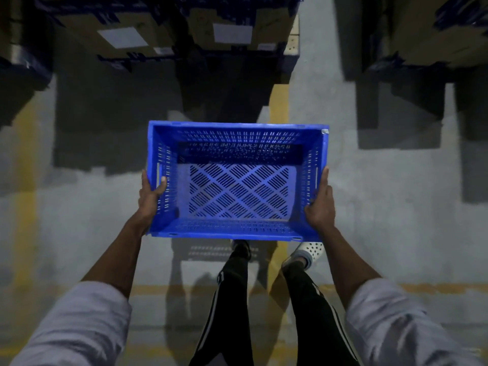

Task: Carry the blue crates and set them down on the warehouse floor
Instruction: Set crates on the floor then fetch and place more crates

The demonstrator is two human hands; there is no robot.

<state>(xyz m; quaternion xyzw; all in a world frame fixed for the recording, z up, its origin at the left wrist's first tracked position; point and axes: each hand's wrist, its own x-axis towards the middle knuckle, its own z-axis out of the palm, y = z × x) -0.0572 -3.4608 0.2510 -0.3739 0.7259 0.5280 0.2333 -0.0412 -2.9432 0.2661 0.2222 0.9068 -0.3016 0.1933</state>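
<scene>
While the crate (232, 229) hangs level above the floor (396, 220), held out in front of the person, it should come down evenly on both sides. The toes should stay back, since the shoes (313, 250) stand just under its near edge. The left hand (150, 199) grips the left wall, thumb hooked inside over the rim beside the handle slot. The right hand (320, 207) clasps the right wall, fingers curled against it. Any fingers underneath, which I cannot see, should slide out before the base lands. Nothing lies inside the crate, and its slotted bottom shows bare. Far off, taped cardboard boxes (118, 30) sit stacked, their contents hidden. A yellow line (280, 101) runs from them towards the crate.
</scene>
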